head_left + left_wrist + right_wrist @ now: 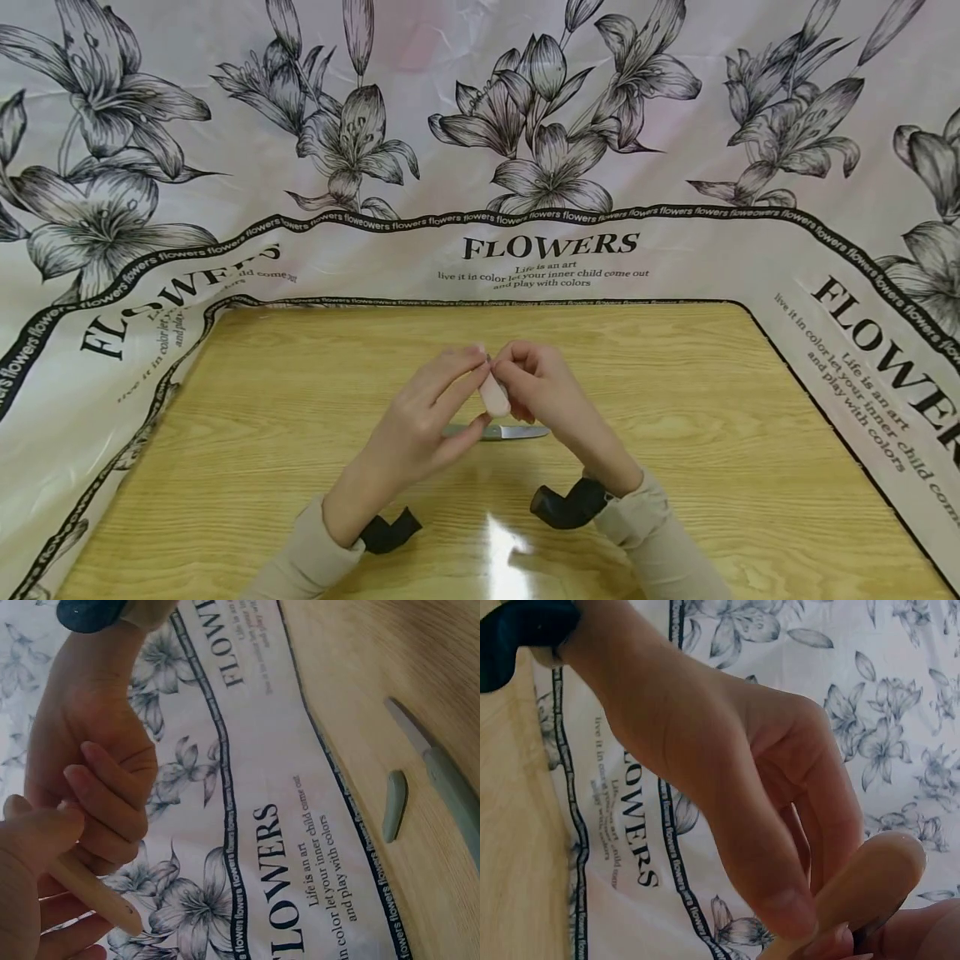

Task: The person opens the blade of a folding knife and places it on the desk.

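Note:
A pale pink folding knife [495, 397] with a long, rounded handle is held above the middle of the table, a dark slit showing along one edge. My left hand [420, 417] grips it between thumb and fingers. From the other side, my right hand [553, 387] pinches its far end with thumb and forefinger. Whether any blade is drawn out is hidden by the fingers. Below the hands lies a green-handled knife [517, 432] with its blade exposed, pointing right; my left thumb covers part of its handle.
A short, curved green piece [395, 806] lies beside the green knife in the left wrist view. The wooden table [712, 467] is bordered by a flower-printed cloth [547, 258] at the back and sides. Black straps [566, 504] sit at both wrists.

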Motion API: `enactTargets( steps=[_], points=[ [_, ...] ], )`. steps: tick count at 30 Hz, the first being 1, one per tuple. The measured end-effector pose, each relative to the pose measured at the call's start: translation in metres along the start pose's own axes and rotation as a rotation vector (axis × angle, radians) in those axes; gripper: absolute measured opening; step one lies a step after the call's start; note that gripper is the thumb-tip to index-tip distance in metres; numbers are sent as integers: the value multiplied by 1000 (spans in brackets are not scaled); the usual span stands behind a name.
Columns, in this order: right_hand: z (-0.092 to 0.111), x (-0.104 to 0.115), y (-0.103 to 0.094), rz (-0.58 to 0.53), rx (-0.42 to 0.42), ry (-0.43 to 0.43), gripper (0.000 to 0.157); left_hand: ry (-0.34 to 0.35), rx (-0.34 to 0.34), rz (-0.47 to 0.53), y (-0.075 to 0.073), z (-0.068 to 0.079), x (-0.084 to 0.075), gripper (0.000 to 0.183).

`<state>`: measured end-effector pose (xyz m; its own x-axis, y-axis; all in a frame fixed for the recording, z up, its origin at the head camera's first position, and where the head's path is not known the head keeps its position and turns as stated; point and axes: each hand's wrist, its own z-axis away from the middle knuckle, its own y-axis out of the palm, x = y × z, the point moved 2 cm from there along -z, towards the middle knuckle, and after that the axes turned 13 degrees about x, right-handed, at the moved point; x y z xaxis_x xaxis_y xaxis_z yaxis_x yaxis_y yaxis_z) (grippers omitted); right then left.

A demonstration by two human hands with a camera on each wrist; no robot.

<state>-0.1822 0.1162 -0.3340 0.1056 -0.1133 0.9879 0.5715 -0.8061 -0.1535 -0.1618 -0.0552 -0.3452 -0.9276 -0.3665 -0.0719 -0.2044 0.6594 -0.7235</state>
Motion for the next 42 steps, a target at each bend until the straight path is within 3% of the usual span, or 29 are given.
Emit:
enactTargets(
  steps=[3,6,9,12,21,27,34,38,42],
  points=[
    [2,3,4,3,21,-6,22,66,-67,-157,-3,-2,-4,29],
    [3,5,7,48,38,-6,22,117,-136,-253,-6,-4,-7,20],
    [3,6,8,136,36,-20,23,136,-164,-292,-6,-4,-8,16],
    [3,7,8,268,-6,-67,24,110,-162,-259,-5,-2,-7,18],
    [4,10,10,650,-192,-371,14,-31,-162,31,-2,8,3,21],
    [8,16,14,834,-163,-565,10,-75,-156,225,-2,10,10,19],
    [13,22,18,965,-121,-614,6,-236,-77,515,-4,17,14,32],
    [15,22,20,988,-63,-631,6,-326,8,854,-3,24,13,31],
    [16,21,20,949,21,-611,6,-361,64,1173,-5,28,11,33]
  ],
)
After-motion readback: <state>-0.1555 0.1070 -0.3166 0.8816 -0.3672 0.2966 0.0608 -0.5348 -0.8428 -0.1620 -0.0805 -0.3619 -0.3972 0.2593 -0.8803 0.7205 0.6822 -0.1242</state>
